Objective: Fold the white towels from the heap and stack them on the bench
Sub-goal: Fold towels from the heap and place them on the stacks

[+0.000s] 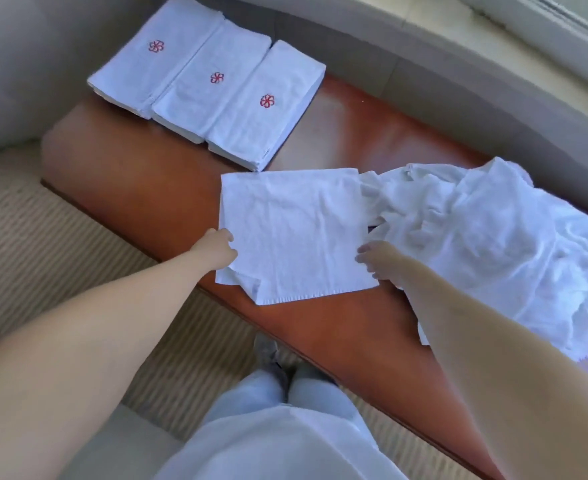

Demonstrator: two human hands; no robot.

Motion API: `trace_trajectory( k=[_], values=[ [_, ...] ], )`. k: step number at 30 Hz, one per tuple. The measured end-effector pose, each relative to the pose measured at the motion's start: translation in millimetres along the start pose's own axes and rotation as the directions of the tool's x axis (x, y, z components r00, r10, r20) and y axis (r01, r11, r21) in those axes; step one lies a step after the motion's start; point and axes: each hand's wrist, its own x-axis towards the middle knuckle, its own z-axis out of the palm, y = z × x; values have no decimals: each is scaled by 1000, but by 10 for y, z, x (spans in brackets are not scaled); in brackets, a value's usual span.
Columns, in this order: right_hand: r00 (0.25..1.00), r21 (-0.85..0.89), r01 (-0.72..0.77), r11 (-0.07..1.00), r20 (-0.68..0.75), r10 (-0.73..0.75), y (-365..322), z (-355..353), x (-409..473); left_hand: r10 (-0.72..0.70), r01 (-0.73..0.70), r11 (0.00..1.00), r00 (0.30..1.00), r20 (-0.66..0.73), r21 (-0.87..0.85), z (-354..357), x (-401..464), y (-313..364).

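Note:
A half-folded white towel (296,233) lies flat in the middle of the brown bench (140,188). My left hand (218,251) grips the towel's left edge with curled fingers. My right hand (379,263) pinches its right edge near the front corner. The heap of crumpled white towels (486,237) lies to the right and touches the flat towel. Three stacks of folded white towels (209,81), each with a red flower emblem on top, stand side by side at the bench's far left end.
A grey sofa (18,74) stands left of and behind the bench. A striped beige rug (60,244) covers the floor in front. My legs and shoes (271,362) are close to the bench's front edge. Bare bench surface lies between the stacks and the flat towel.

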Motion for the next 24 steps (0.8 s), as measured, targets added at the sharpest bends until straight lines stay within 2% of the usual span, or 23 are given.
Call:
trace_trajectory(
  k=[4,7,10,13,17,19,21,24],
  values=[
    [998,-26,-62,998,0,62,313,268,252,-188,198,971,979,83,-132,294,93,-99],
    [978,8,-185,983,-98,185,582,447,375,-325,414,838,902,285,-355,506,152,-89],
    [954,40,-244,969,-170,247,787,559,528,-370,539,719,831,415,-439,629,216,-64],
    [945,98,-278,956,-153,290,875,594,664,-408,593,673,796,447,-442,692,268,-32],
    [943,185,-231,955,-198,267,839,560,760,-437,633,629,768,469,-450,670,318,53],
    [946,277,-219,936,-174,272,850,557,810,-445,648,616,755,481,-448,677,343,72],
    [949,333,-235,913,-125,290,901,567,839,-462,658,623,746,479,-424,707,360,94],
    [950,311,-225,923,-138,279,973,584,841,-510,661,650,745,430,-375,730,320,141]
  ],
)
